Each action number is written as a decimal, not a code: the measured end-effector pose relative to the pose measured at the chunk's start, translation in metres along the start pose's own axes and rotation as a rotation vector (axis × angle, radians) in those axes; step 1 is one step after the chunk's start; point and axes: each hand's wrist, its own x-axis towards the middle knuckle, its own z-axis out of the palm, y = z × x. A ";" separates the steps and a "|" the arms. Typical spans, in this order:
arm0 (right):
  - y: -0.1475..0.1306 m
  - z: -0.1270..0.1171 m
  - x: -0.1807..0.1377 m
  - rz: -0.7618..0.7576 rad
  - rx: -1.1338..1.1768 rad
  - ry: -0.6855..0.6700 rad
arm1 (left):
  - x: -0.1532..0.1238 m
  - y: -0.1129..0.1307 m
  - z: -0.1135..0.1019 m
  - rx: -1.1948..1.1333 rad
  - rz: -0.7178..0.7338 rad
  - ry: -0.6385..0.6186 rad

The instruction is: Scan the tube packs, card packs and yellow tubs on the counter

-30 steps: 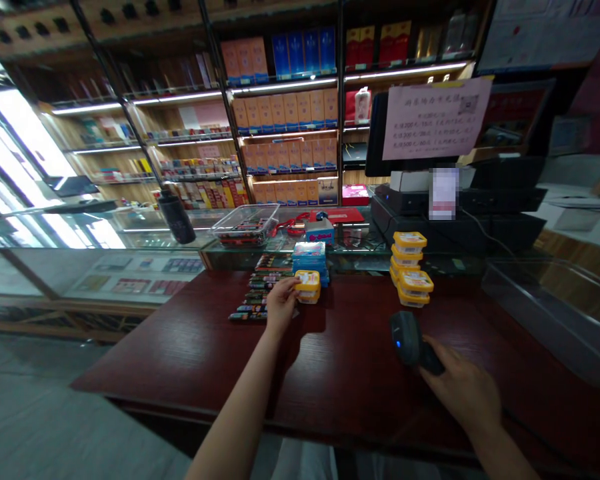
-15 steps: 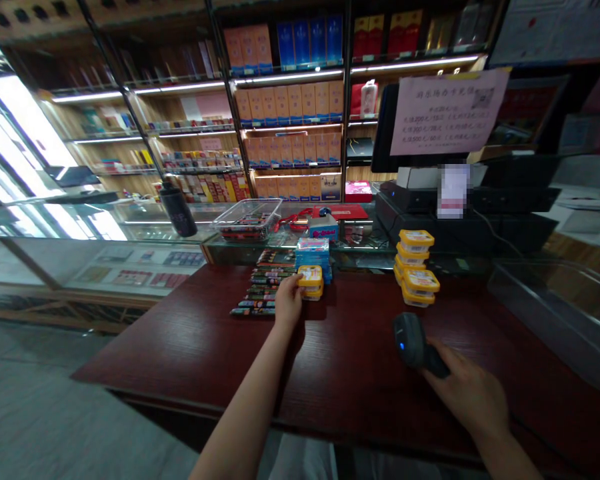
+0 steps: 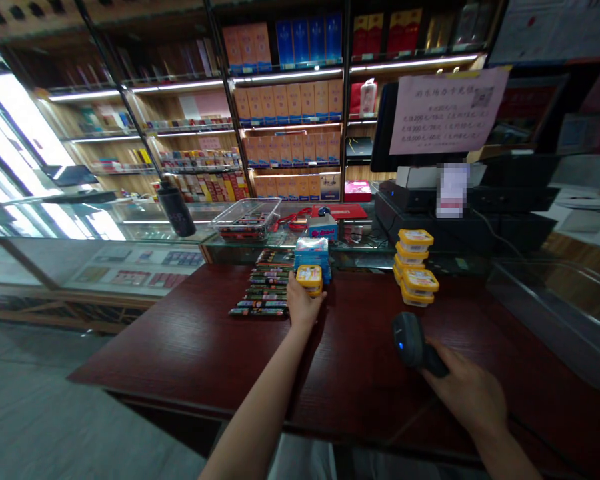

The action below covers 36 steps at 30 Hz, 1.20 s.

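**Left hand moves from a side touch to a full hold on the tubs; scanner unchanged**

Landmark: blue box stack [image 3: 313, 253], at the far edge of the red counter [image 3: 180, 347].

Left hand [image 3: 304, 303]: one second ago only the fingertips met the left side of the small yellow tubs [image 3: 309, 277]. It has now come round to their near side, thumb on the left and fingers curled to the right, closed around them. The tubs sit just in front of the blue box stack. I cannot tell whether they have left the counter top.

Right hand [image 3: 467, 393]: nearer than the stack and well to its right. It is wrapped around the handle of the scanner [image 3: 409, 337], blue light on, in much the same pose as before.

Reading: the tubs are now under the left hand's control. The scanner remains well apart from them.

Also noted: a taller pile of yellow tubs [image 3: 415, 267] to the right of the stack, and rows of dark packets [image 3: 265, 293] just to its left.
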 end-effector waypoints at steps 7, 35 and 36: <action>0.001 -0.002 0.000 -0.017 -0.015 -0.004 | -0.003 0.007 -0.003 0.153 0.016 0.035; 0.002 0.003 0.007 0.050 0.002 -0.042 | -0.008 0.090 0.010 0.120 0.533 -0.317; 0.001 0.002 0.007 0.069 -0.001 -0.042 | -0.008 0.098 0.022 0.094 0.573 -0.402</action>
